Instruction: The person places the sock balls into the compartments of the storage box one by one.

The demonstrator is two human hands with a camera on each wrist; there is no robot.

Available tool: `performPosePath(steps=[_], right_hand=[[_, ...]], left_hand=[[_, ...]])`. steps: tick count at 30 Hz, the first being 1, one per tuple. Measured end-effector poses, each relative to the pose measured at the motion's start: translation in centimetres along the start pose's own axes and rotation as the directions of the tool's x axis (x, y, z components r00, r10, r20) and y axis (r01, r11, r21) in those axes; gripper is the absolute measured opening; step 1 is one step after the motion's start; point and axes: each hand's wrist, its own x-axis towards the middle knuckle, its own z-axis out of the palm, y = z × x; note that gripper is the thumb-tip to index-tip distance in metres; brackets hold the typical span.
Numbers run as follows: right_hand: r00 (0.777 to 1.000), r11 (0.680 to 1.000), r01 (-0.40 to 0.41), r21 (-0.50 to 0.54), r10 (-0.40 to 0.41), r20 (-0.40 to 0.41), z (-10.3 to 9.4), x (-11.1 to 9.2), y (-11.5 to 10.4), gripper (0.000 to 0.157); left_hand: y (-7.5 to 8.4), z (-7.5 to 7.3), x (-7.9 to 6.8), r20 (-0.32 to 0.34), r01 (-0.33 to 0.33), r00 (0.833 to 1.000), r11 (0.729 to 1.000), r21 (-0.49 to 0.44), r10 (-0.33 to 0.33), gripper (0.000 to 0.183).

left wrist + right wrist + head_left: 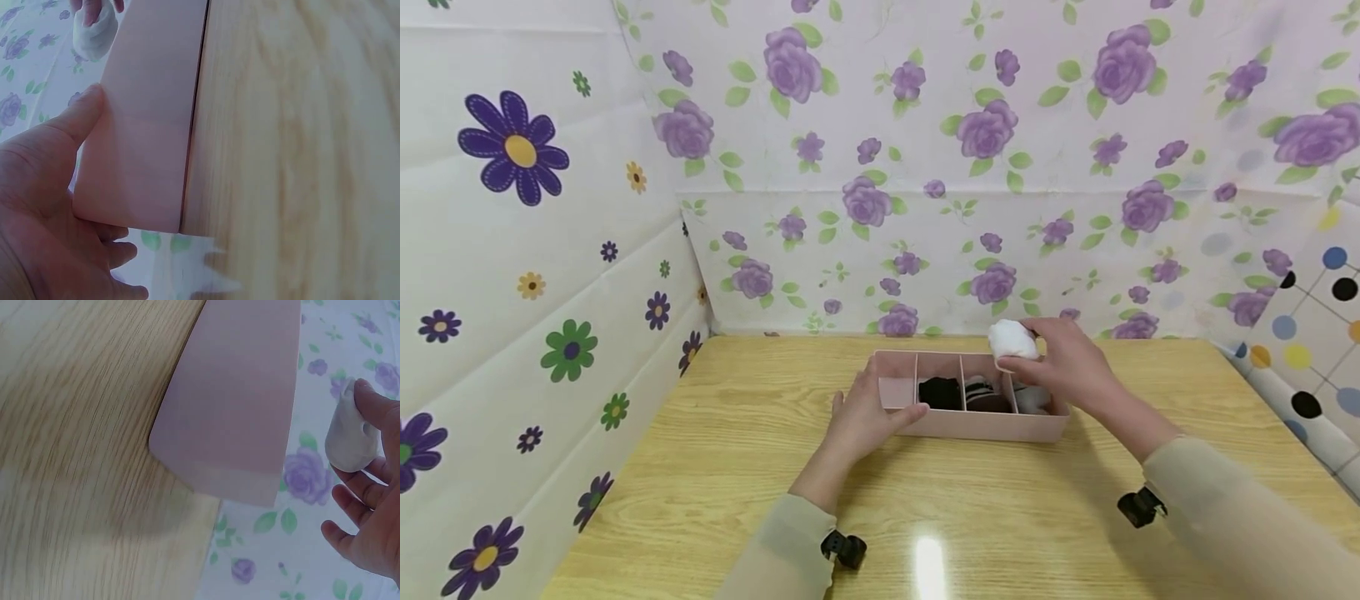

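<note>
A pink storage box with a row of compartments stands on the table. My left hand holds its left end, thumb over the front rim and fingers at the end wall. In the left wrist view, that hand lies along the box's corner. Above the right end, my right hand pinches a white rolled sock between thumb and fingers. The right wrist view shows the sock held clear of the box. Inside sit a black sock bundle, a striped one and a grey one; the leftmost compartment is bare.
The wooden table extends around the box. Behind it hangs a floral sheet, with a flower-printed sheet on the left and a dotted one on the right. Small black devices are strapped at both wrists.
</note>
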Motion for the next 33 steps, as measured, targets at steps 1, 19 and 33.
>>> performPosePath(steps=[1, 19, 33], right_hand=[[1.0, 1.0, 0.009, 0.006, -0.009, 0.003, 0.3, 0.2, -0.4, 0.068], [0.998, 0.999, 0.047, 0.014, -0.047, 0.046, 4.5, 2.7, -6.1, 0.065], [0.993, 0.996, 0.083, 0.028, -0.085, 0.079, 7.0, 3.9, -8.2, 0.066]], left_hand=[[0.0, 0.0, 0.0, 0.001, 0.0, 1.0, 1.0, -0.001, 0.0, 0.126], [-0.5, 0.1, 0.2, 0.0, -0.028, 1.0, 1.0, 0.0, 0.028, 0.126], [-0.4, -0.2, 0.2, 0.002, -0.031, 1.0, 0.999, -0.042, 0.031, 0.127]])
